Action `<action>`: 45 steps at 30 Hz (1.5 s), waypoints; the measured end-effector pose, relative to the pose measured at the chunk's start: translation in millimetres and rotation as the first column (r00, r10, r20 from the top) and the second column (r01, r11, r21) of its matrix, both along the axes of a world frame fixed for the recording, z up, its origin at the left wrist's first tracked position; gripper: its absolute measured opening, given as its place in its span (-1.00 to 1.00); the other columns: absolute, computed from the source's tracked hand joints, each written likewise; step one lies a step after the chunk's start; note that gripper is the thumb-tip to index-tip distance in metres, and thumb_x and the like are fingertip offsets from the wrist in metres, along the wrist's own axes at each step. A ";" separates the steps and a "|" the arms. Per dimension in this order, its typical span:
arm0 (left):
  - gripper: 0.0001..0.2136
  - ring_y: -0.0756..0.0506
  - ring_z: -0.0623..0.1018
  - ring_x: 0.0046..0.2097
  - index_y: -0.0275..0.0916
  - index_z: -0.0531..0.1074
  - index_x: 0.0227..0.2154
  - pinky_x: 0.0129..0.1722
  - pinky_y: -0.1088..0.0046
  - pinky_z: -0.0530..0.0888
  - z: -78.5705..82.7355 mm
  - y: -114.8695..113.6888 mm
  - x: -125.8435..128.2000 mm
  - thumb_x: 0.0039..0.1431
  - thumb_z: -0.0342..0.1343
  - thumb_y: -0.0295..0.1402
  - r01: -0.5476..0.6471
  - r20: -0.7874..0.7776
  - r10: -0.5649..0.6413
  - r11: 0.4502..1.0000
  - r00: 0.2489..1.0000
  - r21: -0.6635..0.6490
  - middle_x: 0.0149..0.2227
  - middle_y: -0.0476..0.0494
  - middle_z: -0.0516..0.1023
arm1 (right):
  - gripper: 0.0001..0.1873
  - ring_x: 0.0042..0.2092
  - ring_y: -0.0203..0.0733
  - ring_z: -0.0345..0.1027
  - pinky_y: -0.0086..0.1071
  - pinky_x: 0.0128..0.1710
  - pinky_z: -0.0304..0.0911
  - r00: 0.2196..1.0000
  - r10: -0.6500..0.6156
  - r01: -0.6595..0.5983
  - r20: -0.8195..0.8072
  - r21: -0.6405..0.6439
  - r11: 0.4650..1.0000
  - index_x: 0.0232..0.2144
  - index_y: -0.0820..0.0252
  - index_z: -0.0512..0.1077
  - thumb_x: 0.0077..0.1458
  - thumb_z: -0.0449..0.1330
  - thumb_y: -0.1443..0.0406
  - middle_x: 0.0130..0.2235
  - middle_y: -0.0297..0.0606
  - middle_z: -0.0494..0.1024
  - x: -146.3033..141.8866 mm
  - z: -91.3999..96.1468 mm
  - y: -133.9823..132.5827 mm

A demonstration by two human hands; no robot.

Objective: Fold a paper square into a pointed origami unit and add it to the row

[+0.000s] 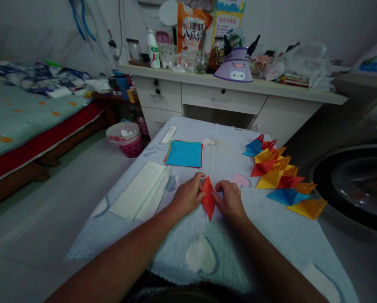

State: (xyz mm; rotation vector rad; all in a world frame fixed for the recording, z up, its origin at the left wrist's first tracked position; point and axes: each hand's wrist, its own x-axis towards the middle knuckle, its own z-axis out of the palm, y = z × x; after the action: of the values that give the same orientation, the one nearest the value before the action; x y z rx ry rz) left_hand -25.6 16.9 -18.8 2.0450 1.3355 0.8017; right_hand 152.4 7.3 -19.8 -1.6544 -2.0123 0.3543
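Observation:
A red-orange sheet of origami paper, folded into a narrow upright diamond, lies on the cloth in front of me. My left hand is at its left edge, fingers curled, thumb and fingertips on the paper. From the other side my right hand pinches the right edge, its thumb on the paper and its other fingers bent. Beyond them rests a stack of square paper with a blue sheet on top. Along the right stand several folded paper cranes in yellow, red, orange and blue.
A pale cloth with heart prints covers the table. White folded paper lies left, and a small white box sits near the stack. Behind is a cluttered desk; a pink bin stands on the floor, a bed beyond.

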 end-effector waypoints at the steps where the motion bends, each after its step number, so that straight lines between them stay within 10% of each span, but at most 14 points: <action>1: -0.52 -0.08 0.47 -0.21 -0.12 0.21 0.07 -0.21 0.42 0.38 0.1 -0.3 0.0 0.06 0.06 -0.52 0.004 -0.009 -0.004 1.000 1.000 0.020 -0.25 -0.02 0.44 | -0.95 -0.21 -0.07 0.24 -0.25 -0.18 0.06 1.000 0.009 -0.009 0.008 -0.001 1.000 -0.35 0.14 0.40 0.07 0.18 0.32 -0.29 -0.22 0.48 -0.1 0.4 -0.2; 8: -0.81 -0.12 0.43 -0.08 -0.16 0.49 -0.23 -0.06 0.36 0.38 1.9 -1.2 -0.7 0.18 0.03 -0.51 0.113 -0.169 -0.090 0.984 0.982 0.134 -0.14 -0.11 0.43 | -0.89 -0.16 -0.05 0.25 -0.23 -0.15 0.03 0.994 0.080 -0.077 0.075 -0.039 0.996 -0.30 0.12 0.48 0.12 0.15 0.34 -0.25 -0.20 0.50 1.2 0.7 -1.3; 31: -0.74 -0.16 0.40 -0.04 -0.16 0.39 0.01 -0.02 0.25 0.32 1.6 -4.1 2.4 0.32 -0.05 -0.39 0.217 -0.462 -0.095 0.952 0.882 0.217 0.14 -0.13 0.42 | -0.85 -0.08 0.02 0.19 -0.19 -0.14 0.01 0.983 -0.060 0.077 0.172 -0.090 0.993 -0.23 0.10 0.44 0.09 0.19 0.30 -0.13 -0.17 0.41 8.8 4.4 -4.0; 45: -0.69 -0.12 0.46 0.03 -0.22 0.48 -0.08 0.07 0.26 0.37 2.5 5.4 -12.1 0.19 -0.02 -0.60 0.319 -0.184 -0.287 0.931 0.940 0.178 0.01 -0.12 0.55 | -0.72 -0.09 0.00 0.19 -0.18 -0.11 0.03 0.991 0.099 -0.093 0.092 -0.071 0.993 -0.20 0.11 0.46 -0.02 0.16 0.39 -0.14 -0.18 0.42 18.9 3.0 -3.8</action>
State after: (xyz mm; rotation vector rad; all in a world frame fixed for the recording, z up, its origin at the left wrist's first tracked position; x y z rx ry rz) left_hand -37.7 22.2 -16.3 2.4448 1.0077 0.6739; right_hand 171.3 3.5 -16.9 -1.6463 -2.1786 0.3869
